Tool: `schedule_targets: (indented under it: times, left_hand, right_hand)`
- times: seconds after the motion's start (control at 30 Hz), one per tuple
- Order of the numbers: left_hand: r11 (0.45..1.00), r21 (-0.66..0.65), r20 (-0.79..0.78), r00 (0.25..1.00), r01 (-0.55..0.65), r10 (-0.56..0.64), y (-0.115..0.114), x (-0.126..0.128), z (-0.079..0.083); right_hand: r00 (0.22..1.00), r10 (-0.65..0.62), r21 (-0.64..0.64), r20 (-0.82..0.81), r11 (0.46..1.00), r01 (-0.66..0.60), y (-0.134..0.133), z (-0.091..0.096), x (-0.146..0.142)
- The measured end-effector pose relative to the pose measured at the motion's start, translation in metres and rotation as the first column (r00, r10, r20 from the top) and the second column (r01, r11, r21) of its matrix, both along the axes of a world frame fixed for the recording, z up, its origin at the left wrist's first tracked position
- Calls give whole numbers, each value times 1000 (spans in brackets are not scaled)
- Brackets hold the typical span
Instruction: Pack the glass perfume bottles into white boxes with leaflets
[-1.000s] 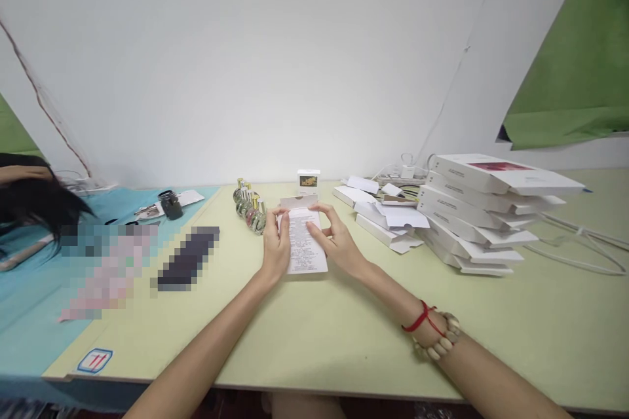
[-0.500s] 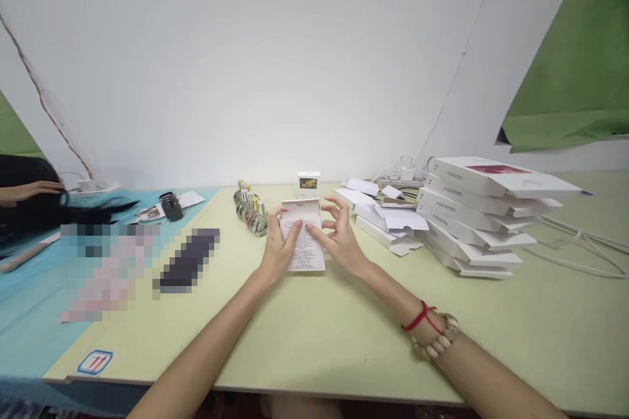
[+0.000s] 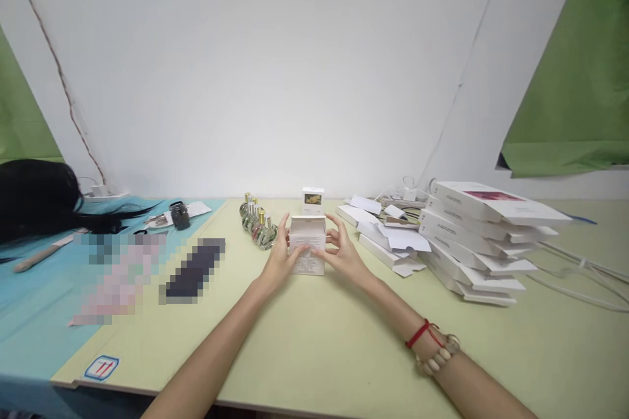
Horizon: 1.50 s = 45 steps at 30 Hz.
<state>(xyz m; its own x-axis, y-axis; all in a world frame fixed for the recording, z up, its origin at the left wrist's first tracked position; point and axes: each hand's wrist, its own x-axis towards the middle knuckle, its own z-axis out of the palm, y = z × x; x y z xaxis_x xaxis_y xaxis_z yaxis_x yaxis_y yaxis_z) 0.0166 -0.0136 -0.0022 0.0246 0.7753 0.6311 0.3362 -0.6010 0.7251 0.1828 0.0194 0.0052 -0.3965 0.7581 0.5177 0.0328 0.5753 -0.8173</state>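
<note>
A small white carton (image 3: pixel 308 266) printed with lines of text faces me in the middle of the yellow table. Its top edge looks open, with a flap standing at the back. My left hand (image 3: pixel 278 260) grips the left side, thumb pressed on the printed face. From the right, my right hand (image 3: pixel 344 255) holds it the same way, thumb near the other and fingers curled along the side. What is inside the carton cannot be seen. Just behind it stands another small white box (image 3: pixel 313 208) with a dark and yellow picture.
Glass bottles with gold caps (image 3: pixel 264 236) stand in a row left of the carton. Flattened white cartons (image 3: pixel 393 236) and a tall stack of white boxes (image 3: pixel 472 229) lie to the right. A dark jar (image 3: pixel 179 216) and black hair (image 3: pixel 37 200) are on the blue cloth (image 3: pixel 34 301).
The printed face looks shorter, the carton now more box-shaped and upright between my hands. At far left, another person's hand has left the view. My viewpoint has shifted slightly.
</note>
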Motion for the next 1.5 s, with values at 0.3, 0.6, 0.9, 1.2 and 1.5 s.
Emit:
schedule_targets:
  times: [0.3,0.6,0.9,1.2,1.5]
  left_hand:
    - [928,197,-127,930,-318,345,-6,-19,17]
    - [651,-32,-333,622,-759,709,16,-48,-10]
    - [660,10,-384,607,-751,696,17,-47,-14]
    - [747,-95,-221,746,-657,628,29,-55,-22]
    - [770,-113,-273,765,-628,584,19,-40,-14]
  right_hand:
    - [995,-35,21,96,999,33,6,-5,7]
    - [979,-145,-11,144,989,148,15,-21,8]
    - [958,-267,79,108,963,260,4,-12,4]
    - [945,-328,150,-8,934,325,8,-8,6]
    - [1000,-21,-148,-18,989,18,13,-18,2]
